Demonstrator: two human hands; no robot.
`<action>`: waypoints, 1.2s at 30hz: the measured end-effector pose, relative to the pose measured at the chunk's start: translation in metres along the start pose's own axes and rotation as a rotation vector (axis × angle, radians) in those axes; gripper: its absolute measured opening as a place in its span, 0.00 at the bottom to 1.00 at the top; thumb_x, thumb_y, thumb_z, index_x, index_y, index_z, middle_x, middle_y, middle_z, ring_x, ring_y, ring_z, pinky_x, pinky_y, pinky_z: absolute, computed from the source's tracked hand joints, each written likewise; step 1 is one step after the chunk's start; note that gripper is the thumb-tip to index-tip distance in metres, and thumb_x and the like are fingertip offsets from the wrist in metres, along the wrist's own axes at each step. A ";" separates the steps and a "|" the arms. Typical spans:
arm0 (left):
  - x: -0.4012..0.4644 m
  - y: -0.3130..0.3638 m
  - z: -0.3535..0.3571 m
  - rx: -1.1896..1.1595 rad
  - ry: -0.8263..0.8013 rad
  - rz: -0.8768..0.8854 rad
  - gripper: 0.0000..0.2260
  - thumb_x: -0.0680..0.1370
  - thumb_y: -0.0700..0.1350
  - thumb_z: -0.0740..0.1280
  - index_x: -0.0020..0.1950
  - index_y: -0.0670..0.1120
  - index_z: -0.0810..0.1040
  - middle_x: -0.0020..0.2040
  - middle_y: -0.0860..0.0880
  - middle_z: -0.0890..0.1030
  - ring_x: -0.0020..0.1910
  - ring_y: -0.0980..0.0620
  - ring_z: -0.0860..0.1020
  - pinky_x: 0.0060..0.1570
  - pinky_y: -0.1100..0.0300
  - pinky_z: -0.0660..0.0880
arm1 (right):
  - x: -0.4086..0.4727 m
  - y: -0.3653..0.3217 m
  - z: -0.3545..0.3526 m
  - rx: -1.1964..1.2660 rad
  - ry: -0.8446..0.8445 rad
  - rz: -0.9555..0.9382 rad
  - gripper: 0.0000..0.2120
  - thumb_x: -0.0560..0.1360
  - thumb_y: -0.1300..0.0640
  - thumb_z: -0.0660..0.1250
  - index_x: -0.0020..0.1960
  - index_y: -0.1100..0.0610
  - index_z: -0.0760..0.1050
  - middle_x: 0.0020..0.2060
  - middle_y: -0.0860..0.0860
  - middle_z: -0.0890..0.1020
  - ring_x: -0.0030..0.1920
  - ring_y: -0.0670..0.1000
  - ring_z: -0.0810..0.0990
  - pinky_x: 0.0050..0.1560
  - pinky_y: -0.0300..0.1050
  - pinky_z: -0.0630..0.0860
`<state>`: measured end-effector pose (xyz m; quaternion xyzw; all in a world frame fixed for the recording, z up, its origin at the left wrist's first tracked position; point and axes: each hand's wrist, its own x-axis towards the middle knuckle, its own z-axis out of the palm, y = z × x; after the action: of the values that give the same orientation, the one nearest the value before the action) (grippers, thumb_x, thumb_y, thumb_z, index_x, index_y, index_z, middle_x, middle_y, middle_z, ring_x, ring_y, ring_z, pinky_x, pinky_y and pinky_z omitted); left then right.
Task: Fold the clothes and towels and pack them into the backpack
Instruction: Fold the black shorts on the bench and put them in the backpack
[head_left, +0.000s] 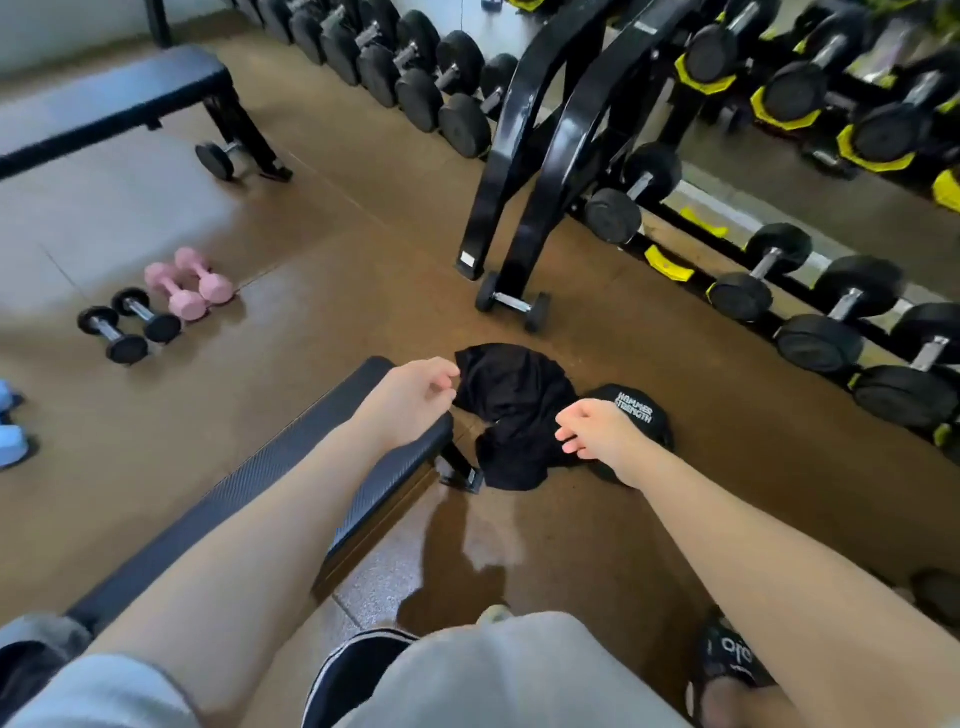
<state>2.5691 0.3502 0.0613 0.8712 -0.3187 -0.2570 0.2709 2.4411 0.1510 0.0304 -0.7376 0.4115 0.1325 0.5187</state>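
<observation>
Both my arms reach forward over the end of the padded desk (291, 499). My left hand (415, 392) hangs above the desk's far end, fingers loosely curled, its grip slack and holding nothing, the fingertips just beside the black garment (511, 410). My right hand (597, 428) hovers over the same garment, fingers relaxed and apart, also holding nothing. The garment lies crumpled on the brown floor (337, 291) just past the end of the desk, partly covering a black dumbbell (636, 410) with white lettering on its end. Off to the left, two pink dumbbells (189, 283) and two small black ones (130, 325) sit on the floor; a rack of dumbbells (831, 291) runs along the right.
</observation>
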 end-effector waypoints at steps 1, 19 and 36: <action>0.015 0.008 0.006 -0.007 -0.009 0.005 0.15 0.80 0.43 0.60 0.66 0.44 0.70 0.60 0.47 0.77 0.57 0.47 0.76 0.57 0.60 0.68 | 0.011 0.002 -0.012 -0.002 0.019 -0.002 0.08 0.79 0.59 0.58 0.49 0.61 0.74 0.43 0.55 0.78 0.36 0.51 0.74 0.37 0.41 0.70; 0.367 -0.012 0.163 -0.107 -0.229 -0.244 0.14 0.81 0.42 0.56 0.65 0.46 0.71 0.60 0.48 0.77 0.49 0.52 0.75 0.47 0.63 0.68 | 0.313 0.054 -0.104 -0.115 0.000 0.147 0.11 0.77 0.55 0.58 0.47 0.61 0.75 0.44 0.56 0.81 0.44 0.57 0.78 0.47 0.52 0.74; 0.539 -0.299 0.462 -0.319 0.121 -0.705 0.09 0.78 0.41 0.58 0.55 0.48 0.74 0.51 0.51 0.78 0.47 0.49 0.79 0.45 0.58 0.72 | 0.699 0.286 0.112 -0.761 -0.072 -0.210 0.20 0.78 0.51 0.61 0.69 0.52 0.65 0.65 0.50 0.69 0.62 0.53 0.69 0.53 0.47 0.71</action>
<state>2.7647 0.0279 -0.6105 0.8877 0.0607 -0.3287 0.3166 2.6920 -0.1146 -0.6405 -0.9101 0.2366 0.2475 0.2332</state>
